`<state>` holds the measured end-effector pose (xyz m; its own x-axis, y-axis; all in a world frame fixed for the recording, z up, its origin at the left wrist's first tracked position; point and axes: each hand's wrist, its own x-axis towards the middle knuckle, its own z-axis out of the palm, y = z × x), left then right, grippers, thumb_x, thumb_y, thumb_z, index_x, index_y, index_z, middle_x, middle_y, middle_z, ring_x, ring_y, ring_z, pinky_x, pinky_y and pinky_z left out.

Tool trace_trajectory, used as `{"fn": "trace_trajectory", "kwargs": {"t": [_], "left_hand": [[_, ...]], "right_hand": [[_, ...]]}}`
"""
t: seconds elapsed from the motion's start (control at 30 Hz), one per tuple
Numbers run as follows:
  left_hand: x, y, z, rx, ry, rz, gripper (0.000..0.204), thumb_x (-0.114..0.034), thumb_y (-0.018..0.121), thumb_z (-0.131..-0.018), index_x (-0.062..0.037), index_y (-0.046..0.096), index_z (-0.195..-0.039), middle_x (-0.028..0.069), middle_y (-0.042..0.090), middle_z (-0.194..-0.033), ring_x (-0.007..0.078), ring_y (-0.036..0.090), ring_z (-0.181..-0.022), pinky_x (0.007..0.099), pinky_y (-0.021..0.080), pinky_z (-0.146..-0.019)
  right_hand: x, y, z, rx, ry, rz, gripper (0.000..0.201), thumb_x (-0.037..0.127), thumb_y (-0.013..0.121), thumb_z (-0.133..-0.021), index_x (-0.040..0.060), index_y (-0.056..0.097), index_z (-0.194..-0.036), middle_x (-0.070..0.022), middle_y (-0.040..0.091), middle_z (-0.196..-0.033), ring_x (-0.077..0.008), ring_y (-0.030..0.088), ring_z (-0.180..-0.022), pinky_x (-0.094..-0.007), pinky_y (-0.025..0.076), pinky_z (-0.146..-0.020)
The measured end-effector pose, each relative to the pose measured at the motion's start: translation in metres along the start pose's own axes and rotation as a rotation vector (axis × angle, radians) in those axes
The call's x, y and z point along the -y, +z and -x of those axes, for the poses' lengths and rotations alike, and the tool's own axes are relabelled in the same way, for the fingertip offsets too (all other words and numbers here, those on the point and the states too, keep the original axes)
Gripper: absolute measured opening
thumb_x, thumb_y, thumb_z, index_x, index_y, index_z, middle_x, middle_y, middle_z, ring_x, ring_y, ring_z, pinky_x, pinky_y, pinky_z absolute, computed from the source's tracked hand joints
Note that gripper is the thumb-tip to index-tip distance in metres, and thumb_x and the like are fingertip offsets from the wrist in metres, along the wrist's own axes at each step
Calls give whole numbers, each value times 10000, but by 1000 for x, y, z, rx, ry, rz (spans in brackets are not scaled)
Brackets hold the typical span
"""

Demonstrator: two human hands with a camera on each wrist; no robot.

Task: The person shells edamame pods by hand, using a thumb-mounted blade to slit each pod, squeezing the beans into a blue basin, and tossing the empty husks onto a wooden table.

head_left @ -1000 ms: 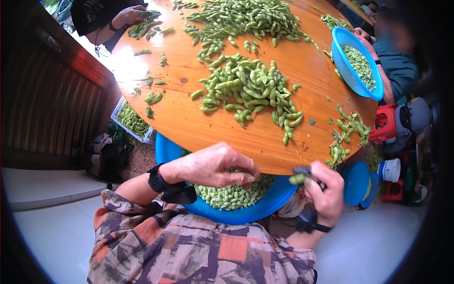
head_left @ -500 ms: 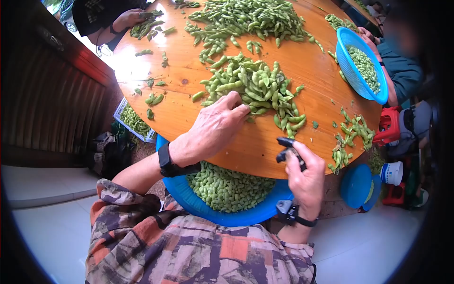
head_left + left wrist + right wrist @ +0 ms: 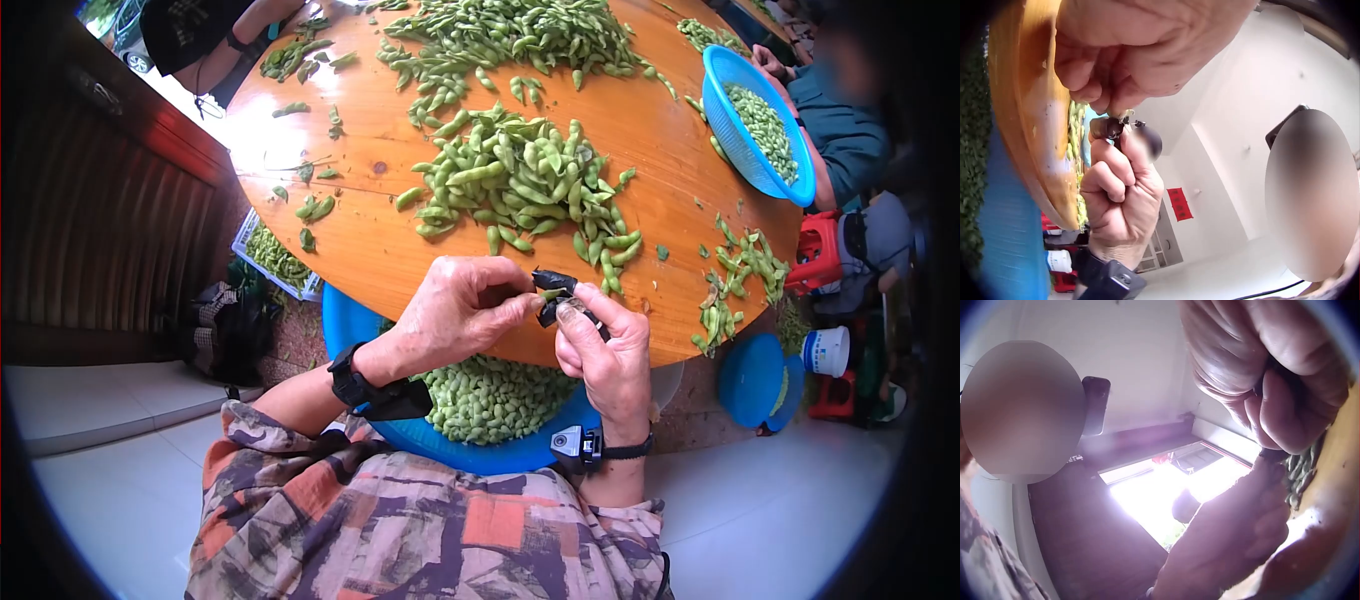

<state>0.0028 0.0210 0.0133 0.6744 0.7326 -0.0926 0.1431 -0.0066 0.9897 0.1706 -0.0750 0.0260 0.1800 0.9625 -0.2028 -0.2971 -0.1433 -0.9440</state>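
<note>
Edamame pod (image 3: 551, 294) is up between both hands by the wooden table's (image 3: 365, 230) near edge: left hand (image 3: 455, 305) pinching one end, right hand (image 3: 612, 355) gripping the other with a black piece (image 3: 556, 280) (tool or finger cover, can't tell). Looks like mid-shelling, so next probably calls for squeezing beans toward the blue basin (image 3: 470, 460) on the near side.

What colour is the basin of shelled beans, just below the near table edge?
Blue; the basin shows best in the head view.
</note>
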Motion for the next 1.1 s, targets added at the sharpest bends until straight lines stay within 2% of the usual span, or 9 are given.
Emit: {"fn": "trace_trajectory", "kwargs": {"t": [0.17,0.23,0.27,0.33,0.5,0.73,0.8,1.0,1.1], "left_hand": [[4,-5,3,75,-74,32,150,-139,689,-940,8,671,-915,-38,553,-709,18,479,-672,203,399,-568],[1,-9,6,212,-298,623,141,-157,660,-958,-19,654,-930,-22,556,-709,46,483,-630,210,384,-553],[3,-5,7,213,-299,622,141,-157,660,-958,-19,654,-930,-22,556,-709,46,483,-630,210,384,-553],[12,5,7,229,-344,972,144,-183,629,-974,-39,633,-964,1,575,-722,77,491,-607,215,374,-547],[10,15,8,185,-326,1047,160,-203,600,-998,-57,611,-933,-12,593,-735,59,505,-601,199,374,-526],[6,15,11,34,-25,117,184,-107,783,-846,-20,642,-925,3,631,-767,99,612,-663,259,506,-610],[6,15,11,-125,331,-338,220,-114,808,-807,1,645,-900,57,647,-773,126,615,-628,271,502,-572],[9,10,12,-109,319,-340,165,-63,784,-801,5,663,-891,87,657,-732,152,628,-604,288,498,-543],[10,12,11,-153,396,-359,118,-32,747,-818,9,673,-900,91,651,-706,142,632,-606,291,496,-537]], "right_hand": [[-3,0,-1,-11,-95,185,206,11,580,-957,-81,619,-1137,6,527,-790,-26,450,-547,-194,340,-443],[-5,-10,-4,62,17,-75,196,12,582,-956,-71,625,-1127,8,522,-768,-26,430,-537,-193,320,-437],[-6,-13,-5,134,129,-337,185,13,583,-955,-62,630,-1118,9,517,-745,-26,411,-526,-192,300,-431],[-2,-9,-7,121,187,-390,182,19,579,-960,-45,631,-1122,18,502,-709,-28,375,-514,-192,272,-430],[-6,-5,-1,45,4,-235,162,16,576,-962,-59,630,-1096,10,512,-751,-28,414,-535,-194,308,-441],[1,5,12,-101,-31,89,162,-3,585,-953,-68,616,-1097,3,545,-881,-36,510,-619,-190,391,-484],[-4,8,15,-120,-54,97,153,-8,587,-947,-70,621,-1083,-7,554,-879,-42,521,-624,-202,408,-495],[-13,12,18,-150,-316,529,134,-41,599,-888,-82,630,-1011,-103,585,-863,-171,581,-688,-276,468,-608],[-12,20,19,-193,-329,481,125,-48,603,-870,-90,622,-986,-124,583,-859,-212,590,-726,-295,481,-650]]}}
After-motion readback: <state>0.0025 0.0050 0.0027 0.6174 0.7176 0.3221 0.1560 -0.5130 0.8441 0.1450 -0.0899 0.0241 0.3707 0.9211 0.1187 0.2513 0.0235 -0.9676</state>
